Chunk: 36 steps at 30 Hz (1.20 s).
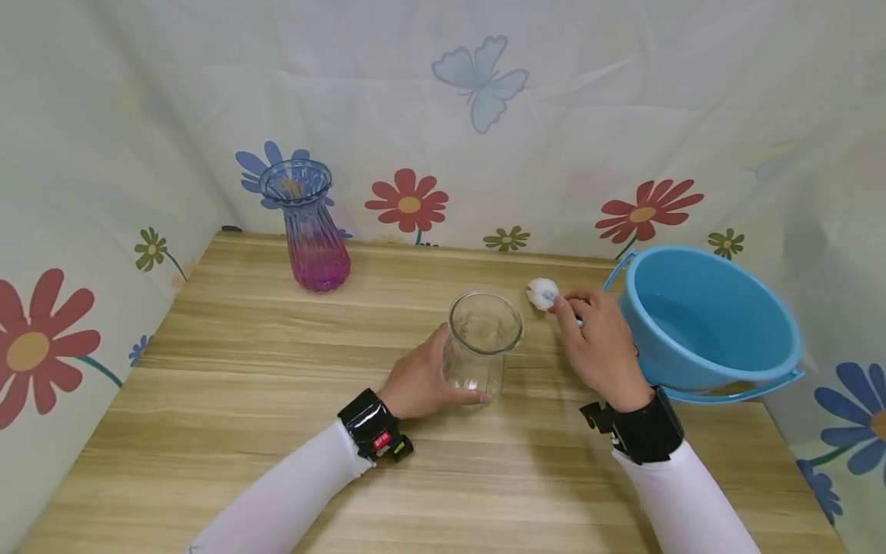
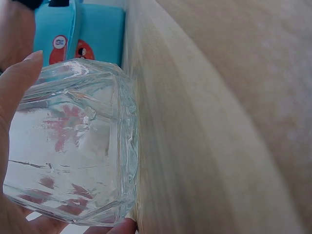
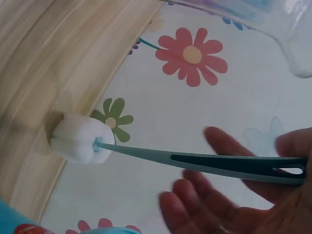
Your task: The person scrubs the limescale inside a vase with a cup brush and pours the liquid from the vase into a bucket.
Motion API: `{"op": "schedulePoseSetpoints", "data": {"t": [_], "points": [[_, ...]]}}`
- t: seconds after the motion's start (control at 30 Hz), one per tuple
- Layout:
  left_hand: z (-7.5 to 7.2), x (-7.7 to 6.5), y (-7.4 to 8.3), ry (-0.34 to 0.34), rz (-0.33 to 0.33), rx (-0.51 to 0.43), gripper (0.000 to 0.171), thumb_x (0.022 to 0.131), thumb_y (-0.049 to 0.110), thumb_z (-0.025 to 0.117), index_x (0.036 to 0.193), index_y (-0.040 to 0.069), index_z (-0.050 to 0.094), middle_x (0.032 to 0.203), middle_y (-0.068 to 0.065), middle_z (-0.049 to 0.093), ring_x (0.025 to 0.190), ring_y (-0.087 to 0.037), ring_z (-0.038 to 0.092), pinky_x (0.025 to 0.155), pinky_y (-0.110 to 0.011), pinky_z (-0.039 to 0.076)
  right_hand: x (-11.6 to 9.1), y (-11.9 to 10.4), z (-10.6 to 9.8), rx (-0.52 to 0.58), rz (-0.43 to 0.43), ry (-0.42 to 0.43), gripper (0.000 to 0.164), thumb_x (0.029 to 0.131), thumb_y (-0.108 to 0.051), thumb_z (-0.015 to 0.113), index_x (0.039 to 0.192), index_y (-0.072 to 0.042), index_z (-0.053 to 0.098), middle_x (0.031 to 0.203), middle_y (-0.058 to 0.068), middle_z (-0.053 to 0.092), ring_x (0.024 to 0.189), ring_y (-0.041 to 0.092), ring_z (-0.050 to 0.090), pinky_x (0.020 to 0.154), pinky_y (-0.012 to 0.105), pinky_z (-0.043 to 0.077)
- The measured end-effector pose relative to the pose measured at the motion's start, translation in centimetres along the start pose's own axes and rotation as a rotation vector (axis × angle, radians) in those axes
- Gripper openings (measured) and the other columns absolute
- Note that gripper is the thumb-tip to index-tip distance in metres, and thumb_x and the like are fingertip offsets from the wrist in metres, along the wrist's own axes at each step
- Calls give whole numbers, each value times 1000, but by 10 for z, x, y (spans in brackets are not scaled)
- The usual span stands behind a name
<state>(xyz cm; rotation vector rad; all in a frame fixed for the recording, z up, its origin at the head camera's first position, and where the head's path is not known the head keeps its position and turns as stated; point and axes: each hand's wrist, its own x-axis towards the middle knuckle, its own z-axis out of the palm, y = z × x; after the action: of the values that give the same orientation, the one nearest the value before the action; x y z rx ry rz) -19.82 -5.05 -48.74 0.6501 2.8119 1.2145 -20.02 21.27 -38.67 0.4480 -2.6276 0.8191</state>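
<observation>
Head view shows the left hand (image 1: pixel 418 375) gripping a clear glass jar (image 1: pixel 481 362), while the right hand (image 1: pixel 601 342), at the jar's three o'clock, holds a brush (image 1: pixel 540 294) by its handle (image 3: pixel 146 155), its white head (image 3: pixel 75 139) at two o'clock, a blue-pink vase (image 1: pixel 316 238) at ten.

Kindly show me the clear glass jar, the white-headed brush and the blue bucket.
Clear glass jar (image 1: pixel 477 371): head view, wall below the rim.
White-headed brush (image 3: pixel 185 161): right wrist view, middle of the handle.
Blue bucket (image 1: pixel 657 359): head view, outer wall.

Vase (image 1: pixel 318 250) by worktop's (image 1: pixel 235 369) back-left corner is fading blue-to-pink; bucket (image 1: pixel 713 296), right edge, is showing light blue; brush (image 3: pixel 178 162) is showing white-teal.
</observation>
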Motion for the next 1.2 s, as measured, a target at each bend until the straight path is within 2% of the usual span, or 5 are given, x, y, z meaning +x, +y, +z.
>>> {"op": "schedulePoseSetpoints", "data": {"t": [0.3,0.6,0.73,0.93,1.2], "points": [[1,0,0,2,1,-8,115,57,80,73,149,37,18,137,3,48,117,-14,47,84,-52,51,-18,-7,0,-133,-11,-79,33,103,-15,42,112,2,68,85,12,48,68,21,39,57,34,34],[0,0,1,-7,-19,-12,113,56,78,75,147,33,23,134,5,49,117,-12,46,86,-51,50,-29,6,14,-139,-16,-219,34,99,-4,45,128,11,53,90,18,47,70,22,41,51,31,38],[-2,0,2,-11,-20,-12,113,57,79,73,147,34,22,133,6,49,117,-11,45,86,-51,50,-30,13,19,-172,-12,-257,35,96,-1,48,129,11,53,88,20,49,69,24,44,52,33,41],[-2,-1,1,-2,-9,-25,113,56,80,73,147,35,22,133,6,49,116,-12,46,86,-51,50,-30,23,25,-191,85,-416,42,93,-2,52,134,7,50,96,22,51,70,26,49,56,40,46],[-2,0,1,-8,-9,-32,112,57,76,76,147,37,21,133,6,50,115,-12,47,86,-50,50,-36,31,30,-216,154,-509,41,92,-7,59,132,4,52,111,25,52,94,33,52,76,53,50]]}}
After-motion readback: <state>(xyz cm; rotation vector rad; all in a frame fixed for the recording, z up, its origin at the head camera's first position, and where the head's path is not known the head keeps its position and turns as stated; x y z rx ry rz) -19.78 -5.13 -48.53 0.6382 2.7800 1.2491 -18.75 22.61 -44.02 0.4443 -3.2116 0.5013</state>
